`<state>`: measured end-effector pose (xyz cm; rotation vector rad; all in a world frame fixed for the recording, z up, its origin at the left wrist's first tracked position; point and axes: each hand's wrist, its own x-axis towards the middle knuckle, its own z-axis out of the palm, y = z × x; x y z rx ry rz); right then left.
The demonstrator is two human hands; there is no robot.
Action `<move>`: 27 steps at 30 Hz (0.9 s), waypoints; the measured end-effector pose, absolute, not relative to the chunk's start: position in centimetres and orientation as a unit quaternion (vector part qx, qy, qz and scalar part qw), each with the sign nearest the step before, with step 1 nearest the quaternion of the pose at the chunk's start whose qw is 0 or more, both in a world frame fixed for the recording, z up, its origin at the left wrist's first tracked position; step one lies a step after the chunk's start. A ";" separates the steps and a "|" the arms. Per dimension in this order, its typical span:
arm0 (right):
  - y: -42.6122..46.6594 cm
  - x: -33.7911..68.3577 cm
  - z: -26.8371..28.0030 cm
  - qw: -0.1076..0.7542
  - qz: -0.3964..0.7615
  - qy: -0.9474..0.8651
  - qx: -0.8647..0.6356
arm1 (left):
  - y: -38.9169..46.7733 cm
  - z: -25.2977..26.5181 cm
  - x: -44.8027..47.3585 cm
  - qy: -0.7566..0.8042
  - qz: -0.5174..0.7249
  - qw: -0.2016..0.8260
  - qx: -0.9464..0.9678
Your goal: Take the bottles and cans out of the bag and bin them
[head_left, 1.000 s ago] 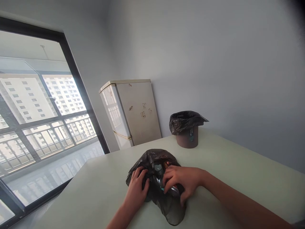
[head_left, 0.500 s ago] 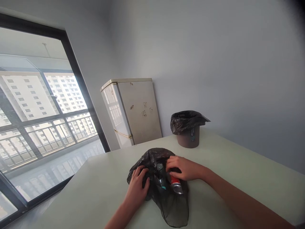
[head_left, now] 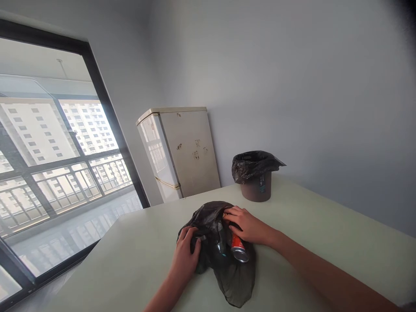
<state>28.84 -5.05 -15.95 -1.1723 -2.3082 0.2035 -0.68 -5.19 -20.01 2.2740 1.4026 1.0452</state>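
A crumpled black plastic bag (head_left: pixel 235 281) lies spread on the pale green table, its mouth gathered between my hands. My left hand (head_left: pixel 186 251) grips the bag's left side, fingers curled over the rim. On the right, my right hand (head_left: pixel 248 225) holds the opposite edge, its fingers bent into the folds. Just under that palm a red drink can (head_left: pixel 238 249) lies tilted, its silver end facing me. Beside the can, at the middle of the bag, sits a clear bottle-like item (head_left: pixel 221 238), partly covered by dark film.
A brown bin (head_left: pixel 256 190) lined with a black bag (head_left: pixel 243 169) stands at the table's (head_left: pixel 123 260) far side. Behind the table is an old white fridge (head_left: pixel 191 151). A dark-framed glass door (head_left: pixel 107 104) is at left, a plain wall at right.
Both hands have shifted slightly, the right one a little up and left along the bag's edge. The bag's left side has drawn inward, and its film covers more of the bottle-like item.
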 end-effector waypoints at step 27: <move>-7.3 27.4 -15.1 0.166 0.094 -0.894 -0.405 | -6.0 -18.9 0.1 0.380 0.396 0.192 0.814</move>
